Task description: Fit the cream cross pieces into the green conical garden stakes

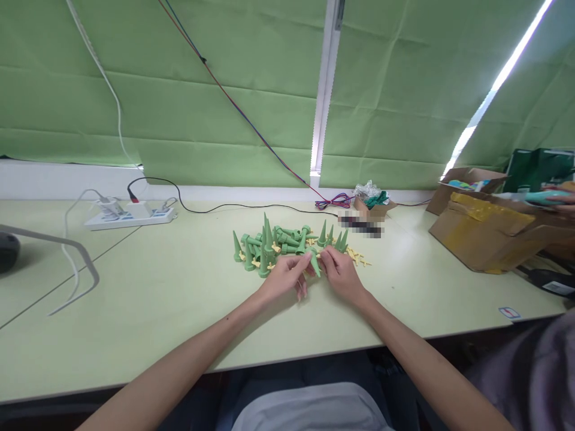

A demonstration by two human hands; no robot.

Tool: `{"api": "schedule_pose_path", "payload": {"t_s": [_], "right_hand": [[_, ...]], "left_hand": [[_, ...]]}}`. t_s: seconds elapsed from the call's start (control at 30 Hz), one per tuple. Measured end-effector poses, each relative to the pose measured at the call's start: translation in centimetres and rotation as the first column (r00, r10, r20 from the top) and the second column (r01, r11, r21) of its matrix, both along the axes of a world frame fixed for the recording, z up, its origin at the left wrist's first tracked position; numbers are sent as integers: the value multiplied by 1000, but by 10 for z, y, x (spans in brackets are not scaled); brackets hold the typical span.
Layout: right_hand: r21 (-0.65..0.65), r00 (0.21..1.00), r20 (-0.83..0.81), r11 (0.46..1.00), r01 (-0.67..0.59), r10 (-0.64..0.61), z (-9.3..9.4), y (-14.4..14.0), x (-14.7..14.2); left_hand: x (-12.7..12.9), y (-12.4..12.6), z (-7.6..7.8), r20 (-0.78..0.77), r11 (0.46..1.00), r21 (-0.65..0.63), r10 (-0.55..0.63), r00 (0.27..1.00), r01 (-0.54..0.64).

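Green spike (313, 261) — we pinch it between our left hand (284, 276) and right hand (342, 274), both closed on it, beside the spike pile (269, 242) toward the counter's (179, 299) far edge.

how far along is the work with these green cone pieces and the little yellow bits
Looks done: several green cones stand upright in a cluster, some with yellow pieces at their bases, though I cannot tell if they are joined. In hand: the left hand and right hand both grip one green cone. Left: loose yellow pieces lie on the table right of the pile, and some cones lie on their sides.
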State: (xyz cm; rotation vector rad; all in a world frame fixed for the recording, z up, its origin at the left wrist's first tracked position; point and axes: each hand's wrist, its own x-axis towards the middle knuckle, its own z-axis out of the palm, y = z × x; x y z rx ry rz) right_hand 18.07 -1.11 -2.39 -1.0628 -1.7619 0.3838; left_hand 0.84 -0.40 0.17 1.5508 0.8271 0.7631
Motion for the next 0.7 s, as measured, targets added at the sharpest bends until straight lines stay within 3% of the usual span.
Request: {"api": "schedule_pose_path", "payload": {"t_s": [0.27,0.53,0.7], "right_hand": [[15,999,35,1000,-22,21,-1,0,1],[50,997,79,999,14,-18,-5,2,2],[52,995,95,998,26,-30,-6,3,1]], "left_hand": [[-1,2,-4,-22,1000,16,-17,1000,18],[-3,-4,-5,-121,969,242,74,990,-43],[-2,-3,-9,-156,916,393,156,975,-84]]}}
